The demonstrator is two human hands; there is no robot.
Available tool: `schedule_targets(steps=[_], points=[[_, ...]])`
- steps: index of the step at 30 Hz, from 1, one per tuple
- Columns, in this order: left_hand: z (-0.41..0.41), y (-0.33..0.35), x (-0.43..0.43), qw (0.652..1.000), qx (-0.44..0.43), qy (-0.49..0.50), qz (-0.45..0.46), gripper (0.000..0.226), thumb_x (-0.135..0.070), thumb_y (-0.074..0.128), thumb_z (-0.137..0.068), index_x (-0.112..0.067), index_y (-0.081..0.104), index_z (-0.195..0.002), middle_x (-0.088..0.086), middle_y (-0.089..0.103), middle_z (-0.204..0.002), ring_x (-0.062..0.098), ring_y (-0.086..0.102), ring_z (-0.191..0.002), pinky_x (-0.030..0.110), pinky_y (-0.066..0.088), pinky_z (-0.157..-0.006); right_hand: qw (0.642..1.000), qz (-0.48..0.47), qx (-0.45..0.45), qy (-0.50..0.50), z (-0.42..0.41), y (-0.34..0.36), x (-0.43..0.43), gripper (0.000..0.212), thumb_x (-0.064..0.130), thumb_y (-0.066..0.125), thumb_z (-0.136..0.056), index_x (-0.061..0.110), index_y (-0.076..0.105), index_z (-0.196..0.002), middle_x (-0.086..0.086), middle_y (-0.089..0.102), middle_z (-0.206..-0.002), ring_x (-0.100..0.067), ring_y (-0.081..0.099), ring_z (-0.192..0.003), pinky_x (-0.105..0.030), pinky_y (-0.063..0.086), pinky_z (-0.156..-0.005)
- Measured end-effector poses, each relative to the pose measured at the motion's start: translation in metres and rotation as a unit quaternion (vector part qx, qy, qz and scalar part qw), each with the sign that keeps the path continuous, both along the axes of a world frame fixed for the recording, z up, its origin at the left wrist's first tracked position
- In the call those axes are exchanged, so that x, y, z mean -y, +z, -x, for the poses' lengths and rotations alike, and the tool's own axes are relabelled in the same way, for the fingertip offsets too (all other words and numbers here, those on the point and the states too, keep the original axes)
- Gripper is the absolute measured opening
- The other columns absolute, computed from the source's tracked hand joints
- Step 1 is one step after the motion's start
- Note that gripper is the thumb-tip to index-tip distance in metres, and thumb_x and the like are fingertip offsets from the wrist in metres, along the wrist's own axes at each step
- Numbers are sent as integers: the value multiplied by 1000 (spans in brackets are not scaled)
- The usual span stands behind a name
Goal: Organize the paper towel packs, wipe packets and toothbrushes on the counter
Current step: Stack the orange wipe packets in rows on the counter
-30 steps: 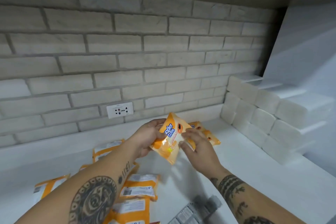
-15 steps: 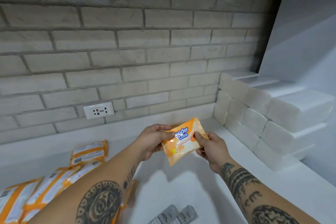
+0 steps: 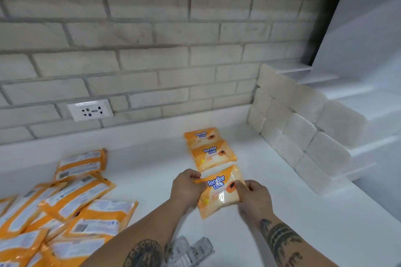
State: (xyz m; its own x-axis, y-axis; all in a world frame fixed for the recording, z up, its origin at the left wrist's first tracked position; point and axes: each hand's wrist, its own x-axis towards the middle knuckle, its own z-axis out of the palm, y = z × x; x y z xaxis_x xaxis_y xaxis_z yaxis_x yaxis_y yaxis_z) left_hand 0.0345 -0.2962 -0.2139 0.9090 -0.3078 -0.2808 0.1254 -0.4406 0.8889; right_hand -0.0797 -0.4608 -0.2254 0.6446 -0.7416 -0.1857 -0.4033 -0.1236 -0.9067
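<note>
Orange wipe packet [image 3: 219, 201] lies label-up, just before two matching packets [image 3: 213, 154] in one row.

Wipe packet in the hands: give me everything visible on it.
The wipe packet is a glossy orange-and-white plastic pouch, face up, blue "Tender Love" print, tilted. The left hand pinches its left edge, the right hand its right edge. It sits low at the counter, nearest in line with two matching packets.

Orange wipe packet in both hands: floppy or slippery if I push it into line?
Likely soft: the wipe packet bulges between the left hand and right hand pinching its edges. Its glossy film probably slides easily on the smooth counter. Being flat, it shouldn't roll.
</note>
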Motion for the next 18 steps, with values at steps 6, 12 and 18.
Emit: schedule_targets(steps=[6,12,18], points=[[2,-21,12,991,75,-74,-83,34,-29,73,-86,-26,65,-119,-3,62,-125,18,58,-116,26,46,-93,995,85,-44,0,1,-20,11,32,34,71,-91,18,67,-119,4,69,-114,-20,61,-107,-31,45,-89],[4,-30,0,924,240,-226,-193,41,-43,67,-88,-37,65,-129,-10,45,-149,17,30,-140,29,29,-115,916,332,-83,209,5,-25,7,38,45,61,-95,37,66,-131,16,53,-146,-11,42,-137,-33,36,-110],[7,-24,14,888,289,-251,-254,45,-53,57,-97,-41,57,-140,-11,44,-157,17,30,-146,34,31,-117,901,350,-117,226,-1,-31,17,39,39,49,-104,35,59,-142,9,47,-156,-12,44,-142,-37,40,-112]])
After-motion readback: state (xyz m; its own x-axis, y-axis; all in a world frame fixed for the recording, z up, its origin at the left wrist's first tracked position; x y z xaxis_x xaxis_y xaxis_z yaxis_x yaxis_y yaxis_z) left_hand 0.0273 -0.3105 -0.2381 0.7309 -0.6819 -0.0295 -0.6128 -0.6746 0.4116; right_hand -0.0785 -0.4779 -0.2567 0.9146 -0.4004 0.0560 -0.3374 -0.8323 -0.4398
